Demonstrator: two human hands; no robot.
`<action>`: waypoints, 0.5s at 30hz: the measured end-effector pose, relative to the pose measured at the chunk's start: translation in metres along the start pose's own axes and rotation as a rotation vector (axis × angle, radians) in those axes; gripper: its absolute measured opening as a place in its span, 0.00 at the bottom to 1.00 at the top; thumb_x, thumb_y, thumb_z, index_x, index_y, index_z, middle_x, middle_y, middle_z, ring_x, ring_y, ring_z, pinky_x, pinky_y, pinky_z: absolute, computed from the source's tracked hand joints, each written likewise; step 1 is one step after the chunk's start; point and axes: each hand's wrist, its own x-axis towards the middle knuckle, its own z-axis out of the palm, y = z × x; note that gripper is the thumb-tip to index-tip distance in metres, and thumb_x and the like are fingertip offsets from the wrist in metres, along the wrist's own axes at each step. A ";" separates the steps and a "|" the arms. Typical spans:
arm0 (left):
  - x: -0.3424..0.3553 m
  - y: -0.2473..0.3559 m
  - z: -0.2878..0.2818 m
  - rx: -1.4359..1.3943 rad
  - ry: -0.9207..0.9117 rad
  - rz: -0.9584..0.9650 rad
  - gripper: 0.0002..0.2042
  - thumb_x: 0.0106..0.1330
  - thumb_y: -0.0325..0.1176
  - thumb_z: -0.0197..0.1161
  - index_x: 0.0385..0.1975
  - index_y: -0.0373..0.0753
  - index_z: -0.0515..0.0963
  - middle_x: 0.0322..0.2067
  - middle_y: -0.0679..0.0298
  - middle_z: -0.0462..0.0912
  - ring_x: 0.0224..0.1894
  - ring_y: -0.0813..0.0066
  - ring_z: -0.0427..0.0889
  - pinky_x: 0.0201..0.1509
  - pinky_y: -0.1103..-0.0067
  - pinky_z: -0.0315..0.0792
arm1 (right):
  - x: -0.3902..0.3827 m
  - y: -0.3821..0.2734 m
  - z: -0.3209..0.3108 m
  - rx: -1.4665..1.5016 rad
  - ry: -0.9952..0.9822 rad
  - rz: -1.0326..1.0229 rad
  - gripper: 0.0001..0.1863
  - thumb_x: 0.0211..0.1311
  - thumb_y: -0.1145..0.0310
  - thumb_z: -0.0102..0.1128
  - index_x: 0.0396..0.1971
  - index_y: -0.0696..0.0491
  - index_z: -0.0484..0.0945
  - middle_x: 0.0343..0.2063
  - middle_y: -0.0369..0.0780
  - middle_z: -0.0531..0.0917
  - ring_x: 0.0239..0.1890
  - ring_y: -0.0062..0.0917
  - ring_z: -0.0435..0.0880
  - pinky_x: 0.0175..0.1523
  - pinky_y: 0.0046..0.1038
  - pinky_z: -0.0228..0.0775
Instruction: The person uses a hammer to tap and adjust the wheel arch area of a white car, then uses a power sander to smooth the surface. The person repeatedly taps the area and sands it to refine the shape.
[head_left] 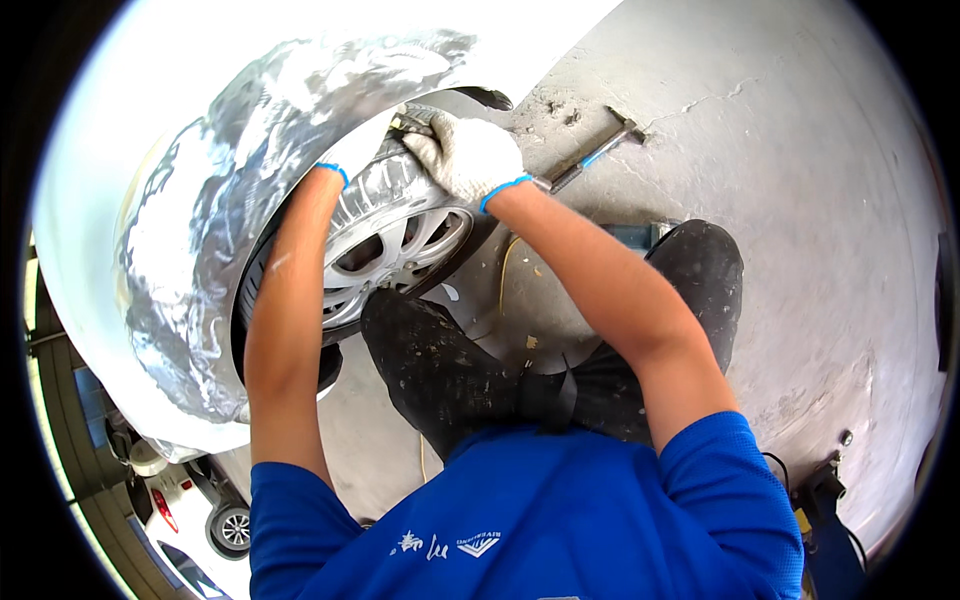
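My left hand (360, 142), in a white glove with a blue cuff, reaches up inside the wheel arch beside the tyre (370, 185), its fingers mostly hidden. Just right of it, my right hand (468, 155), gloved the same way, is closed at the top of the tyre around a small dark object (412, 122) that I cannot make out. The white car's fender (200, 260) curves over both hands, with a large patch of bare, shiny, mottled metal. Below my hands shows the silver spoked wheel (390, 250).
A hammer (618, 128) lies on the grey floor (800, 250) right of the wheel. A grey tool (630, 238) is partly behind my right knee, near a thin yellow cord (503, 275). Dark equipment (830, 510) stands lower right. Another white car (185, 520) is at lower left.
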 end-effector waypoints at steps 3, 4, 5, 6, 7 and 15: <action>0.011 -0.008 0.003 -0.102 -0.177 -0.154 0.26 0.80 0.49 0.43 0.68 0.37 0.69 0.69 0.55 0.70 0.70 0.65 0.66 0.75 0.72 0.58 | 0.018 0.007 -0.003 -0.080 -0.111 -0.004 0.32 0.69 0.35 0.49 0.45 0.50 0.84 0.32 0.50 0.87 0.40 0.47 0.87 0.47 0.43 0.78; 0.007 -0.020 -0.007 -0.152 -0.268 -0.247 0.26 0.81 0.49 0.42 0.68 0.36 0.69 0.68 0.55 0.70 0.69 0.65 0.68 0.74 0.73 0.58 | 0.025 0.005 0.004 0.011 -0.121 -0.035 0.35 0.68 0.32 0.47 0.46 0.51 0.84 0.34 0.51 0.87 0.41 0.48 0.86 0.48 0.43 0.78; 0.021 -0.008 -0.003 -0.046 -0.291 -0.178 0.27 0.81 0.50 0.42 0.68 0.37 0.70 0.68 0.55 0.71 0.69 0.67 0.68 0.75 0.74 0.57 | 0.036 0.019 0.010 0.065 -0.064 -0.064 0.35 0.67 0.32 0.47 0.49 0.50 0.83 0.38 0.50 0.87 0.44 0.48 0.85 0.50 0.43 0.78; 0.024 0.001 0.006 0.122 -0.202 -0.149 0.28 0.80 0.51 0.42 0.68 0.38 0.69 0.68 0.56 0.71 0.70 0.67 0.67 0.75 0.73 0.56 | 0.026 0.033 0.021 0.065 -0.016 -0.052 0.35 0.67 0.32 0.48 0.51 0.48 0.83 0.39 0.50 0.87 0.45 0.48 0.85 0.51 0.43 0.77; 0.018 -0.002 0.010 0.061 -0.182 -0.170 0.29 0.80 0.53 0.42 0.69 0.39 0.68 0.70 0.55 0.69 0.71 0.66 0.65 0.76 0.73 0.55 | 0.022 0.031 0.024 0.079 0.029 -0.065 0.35 0.67 0.32 0.48 0.54 0.47 0.83 0.41 0.49 0.87 0.46 0.47 0.85 0.52 0.43 0.77; 0.024 -0.066 0.022 0.027 -0.108 -0.219 0.32 0.78 0.56 0.44 0.74 0.42 0.62 0.75 0.54 0.59 0.77 0.62 0.55 0.79 0.71 0.49 | 0.015 0.011 0.021 0.188 0.004 -0.010 0.27 0.68 0.39 0.53 0.53 0.45 0.83 0.43 0.46 0.87 0.46 0.47 0.85 0.52 0.43 0.77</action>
